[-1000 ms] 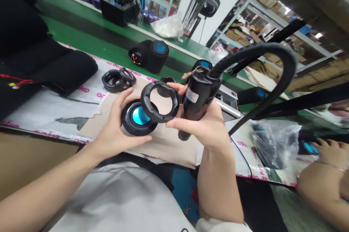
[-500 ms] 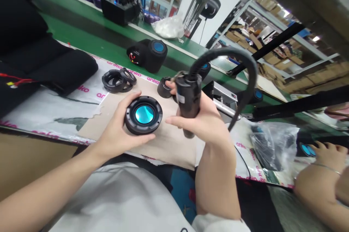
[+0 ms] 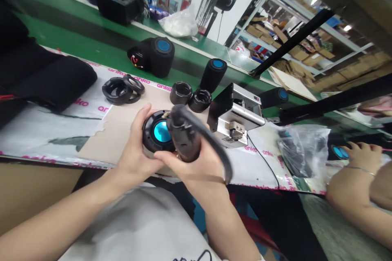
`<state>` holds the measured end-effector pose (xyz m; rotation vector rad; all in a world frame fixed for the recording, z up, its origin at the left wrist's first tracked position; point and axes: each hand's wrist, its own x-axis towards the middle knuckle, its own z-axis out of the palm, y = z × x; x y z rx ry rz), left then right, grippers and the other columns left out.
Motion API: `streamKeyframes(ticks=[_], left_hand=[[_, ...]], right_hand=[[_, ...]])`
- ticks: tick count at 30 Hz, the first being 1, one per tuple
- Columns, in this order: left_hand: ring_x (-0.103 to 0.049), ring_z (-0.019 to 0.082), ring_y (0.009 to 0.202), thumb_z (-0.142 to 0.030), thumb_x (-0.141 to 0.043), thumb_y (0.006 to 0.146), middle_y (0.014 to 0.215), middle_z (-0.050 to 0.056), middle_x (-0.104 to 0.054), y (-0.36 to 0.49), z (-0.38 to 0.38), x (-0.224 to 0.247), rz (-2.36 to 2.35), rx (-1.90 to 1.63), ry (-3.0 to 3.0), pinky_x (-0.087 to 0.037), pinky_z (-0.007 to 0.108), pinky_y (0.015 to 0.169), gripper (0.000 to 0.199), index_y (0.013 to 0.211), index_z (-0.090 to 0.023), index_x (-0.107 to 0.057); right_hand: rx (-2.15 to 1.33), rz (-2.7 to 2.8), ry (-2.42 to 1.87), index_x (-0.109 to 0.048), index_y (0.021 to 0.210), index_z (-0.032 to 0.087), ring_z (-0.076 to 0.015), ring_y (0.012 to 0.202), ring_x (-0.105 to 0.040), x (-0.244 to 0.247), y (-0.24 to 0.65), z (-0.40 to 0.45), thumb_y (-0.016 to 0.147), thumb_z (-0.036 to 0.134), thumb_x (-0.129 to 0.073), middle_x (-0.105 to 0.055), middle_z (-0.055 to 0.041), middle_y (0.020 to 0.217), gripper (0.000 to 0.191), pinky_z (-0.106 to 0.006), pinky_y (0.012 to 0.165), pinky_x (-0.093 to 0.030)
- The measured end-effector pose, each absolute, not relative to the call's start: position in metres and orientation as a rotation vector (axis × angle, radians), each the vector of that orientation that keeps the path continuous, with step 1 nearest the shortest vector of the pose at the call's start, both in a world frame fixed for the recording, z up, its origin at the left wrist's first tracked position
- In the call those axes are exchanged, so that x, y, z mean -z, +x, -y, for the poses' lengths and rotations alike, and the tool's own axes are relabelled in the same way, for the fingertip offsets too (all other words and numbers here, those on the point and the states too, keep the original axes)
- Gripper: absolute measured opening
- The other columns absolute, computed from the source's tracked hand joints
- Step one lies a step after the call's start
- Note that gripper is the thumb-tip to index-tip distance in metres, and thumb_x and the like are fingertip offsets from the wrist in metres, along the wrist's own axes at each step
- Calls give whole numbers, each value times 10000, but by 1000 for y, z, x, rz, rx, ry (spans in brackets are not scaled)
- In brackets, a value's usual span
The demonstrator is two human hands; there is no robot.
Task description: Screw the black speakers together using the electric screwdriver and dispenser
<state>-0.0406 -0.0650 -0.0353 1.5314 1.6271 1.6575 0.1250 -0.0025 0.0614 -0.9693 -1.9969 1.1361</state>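
Note:
My left hand (image 3: 133, 150) is wrapped round the side of a round black speaker (image 3: 148, 140) with a shiny blue centre. The speaker faces up, above a beige cardboard sheet (image 3: 102, 140). My right hand (image 3: 203, 167) grips a dark electric screwdriver (image 3: 186, 140), held close over the speaker's right side and hiding part of its rim. A thick black cable (image 3: 216, 140) curves from the screwdriver's top down past my right wrist. The driver's tip is hidden, so I cannot tell whether it touches the speaker. My right thumb lies close to my left thumb.
Black rings (image 3: 113, 98) lie at the back left of the cardboard. Two short black cylinders (image 3: 180, 95) and a silver-and-black machine (image 3: 249, 116) stand to the right. Cloth-covered speakers (image 3: 163, 63) sit behind. A clear plastic bag (image 3: 306, 150) and another person's hand (image 3: 363, 159) are at far right.
My right hand has brought the screwdriver left and down over the speaker. The cable's loop has dropped, uncovering the machine and short cylinders. My left hand still holds the speaker.

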Motion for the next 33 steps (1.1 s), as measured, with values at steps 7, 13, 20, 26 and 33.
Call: streamKeyframes(ticks=[7,13,20,26,33], left_hand=[[-631,371,1455,-365,-988,763,1595,99,-561,-49,64,23,-1518,-1726,1602,-567,593,1209,1271,1736,-458,-176],[-694,348,1371,-365,-1012,740,1541,84,-622,-50,62,12,-1554,-1710,1646,-612,526,1153,1232,1714,-436,-261],[-707,320,1346,-409,-983,780,1496,81,-654,-48,59,10,-1505,-1712,1579,-623,487,1141,1145,1699,-418,-299],[-685,351,1398,-361,-1011,737,1562,82,-627,-50,61,10,-1553,-1658,1529,-615,509,1160,1140,1673,-419,-362],[-700,391,1373,-509,-1045,668,1517,113,-656,-55,58,9,-1488,-1602,1484,-628,567,1135,1200,1660,-387,-380]], right_hand=[[-1277,1864,-758,-668,1200,289,-331,1422,-641,-90,143,-33,703,261,-1049,-672,-19,1488,627,-535,1255,-565],[-1355,2208,-678,-628,1412,295,-319,1419,-643,-91,142,-47,786,343,-1001,-683,-31,1482,730,-509,1266,-540],[-1425,2306,-701,-652,1309,285,-295,1282,-702,-92,133,-58,774,380,-992,-750,-10,1295,642,-483,1239,-544],[-1551,2308,-697,-614,1425,314,-304,1446,-614,-88,132,-70,761,363,-1013,-664,-18,1509,776,-484,1276,-514],[-1439,2388,-720,-623,1406,293,-304,1293,-691,-89,134,-71,766,404,-1012,-725,-42,1373,757,-482,1165,-577]])
